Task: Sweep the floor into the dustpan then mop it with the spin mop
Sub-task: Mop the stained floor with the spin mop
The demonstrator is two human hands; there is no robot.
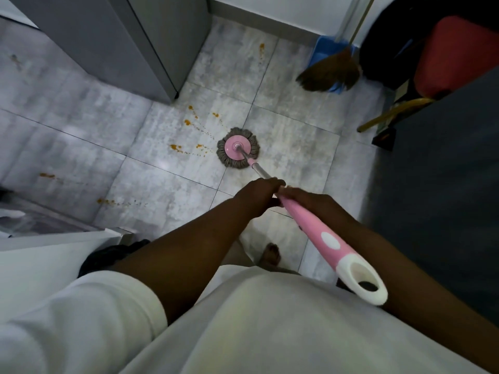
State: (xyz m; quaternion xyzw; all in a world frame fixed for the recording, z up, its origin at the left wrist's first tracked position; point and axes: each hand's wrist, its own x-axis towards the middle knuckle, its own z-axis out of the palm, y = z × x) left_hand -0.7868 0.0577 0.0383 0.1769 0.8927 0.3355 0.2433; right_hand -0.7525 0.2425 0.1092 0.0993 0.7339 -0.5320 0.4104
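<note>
You stand over a grey tiled floor (283,122) with both hands wrapped around the spin mop's pink handle (318,233). Your left hand (259,197) grips where the metal pole meets the pink grip, fingers curled over it; your right hand (314,205) holds the grip just behind, touching the left. The handle's white loop end (361,279) hangs near your white shirt. The round mop head (238,147), a pink disc ringed by grey strands, lies flat on the tiles beside a trail of orange-brown splatters (189,122) that runs out to its left. In the far corner, a broom (330,72) leans against a blue dustpan (325,48) by the wall. A red-seated chair (453,55) stands at right, a grey cabinet (113,36) at upper left.
</note>
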